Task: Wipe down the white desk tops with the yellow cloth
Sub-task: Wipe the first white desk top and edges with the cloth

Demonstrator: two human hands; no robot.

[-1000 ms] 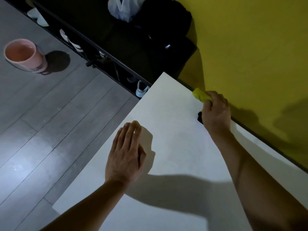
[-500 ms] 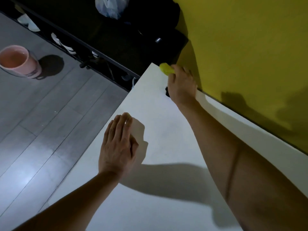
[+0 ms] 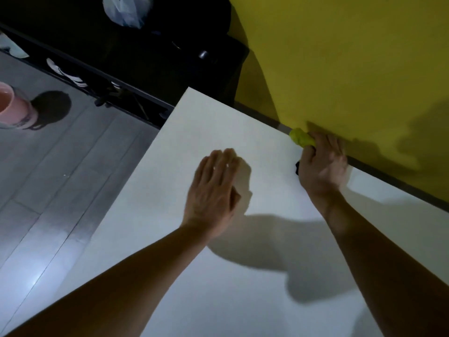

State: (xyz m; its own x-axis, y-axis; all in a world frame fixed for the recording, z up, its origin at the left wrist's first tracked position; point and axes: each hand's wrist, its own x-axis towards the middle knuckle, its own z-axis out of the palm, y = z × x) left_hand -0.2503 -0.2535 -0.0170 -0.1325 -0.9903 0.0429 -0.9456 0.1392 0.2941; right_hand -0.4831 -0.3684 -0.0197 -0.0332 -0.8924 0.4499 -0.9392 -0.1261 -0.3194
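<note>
cloth [image 3: 301, 138] at desk top [image 3: 218, 132] back edge, bucket [image 3: 12, 105] far left

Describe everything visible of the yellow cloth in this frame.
The yellow cloth is a bright yellow-green, soft, nubbly fabric, bunched into a wad. Only a small lump shows, poking out past the fingers of the right hand, which is closed around the rest. It sits at the back edge of the white desk top, by the yellow wall.

Table [image 3: 199, 152]: white top, smooth, matt, laminate-like. Yellow cloth [image 3: 301, 137]: soft fabric, nubby texture, seen bunched in right hand [image 3: 322, 164]. Floor [image 3: 56, 181]: grey plank-look, semi-gloss, light glare reflected. Wall [image 3: 352, 57]: yellow, matt, painted look. Bucket [image 3: 12, 107]: pink, smooth plastic look. Bag [image 3: 125, 10]: thin translucent plastic, crinkled.
</note>
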